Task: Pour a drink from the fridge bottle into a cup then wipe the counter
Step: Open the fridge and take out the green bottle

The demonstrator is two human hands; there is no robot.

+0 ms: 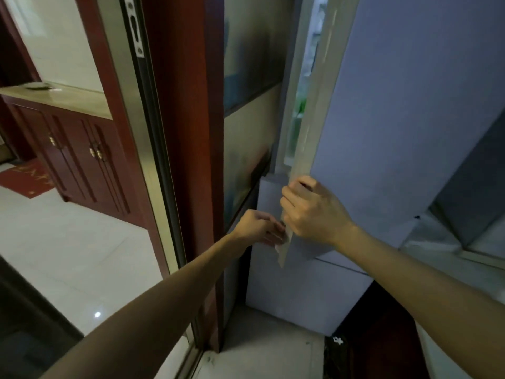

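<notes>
A pale grey-blue fridge (300,269) stands in front of me. Its upper door (410,132) is ajar by a narrow gap. Through the gap I glimpse blurred green and white items (302,105) on shelves; no bottle can be told apart. My right hand (311,212) is wrapped around the door's left edge near its lower end. My left hand (259,228) grips the same edge just below and behind it, fingers curled in. No cup or cloth is in view.
A red-brown door frame with a metal sliding track (175,160) stands close on the left of the fridge. Beyond it are a red wooden cabinet (79,149) and white tiled floor (68,255). A counter edge (464,255) shows at the right.
</notes>
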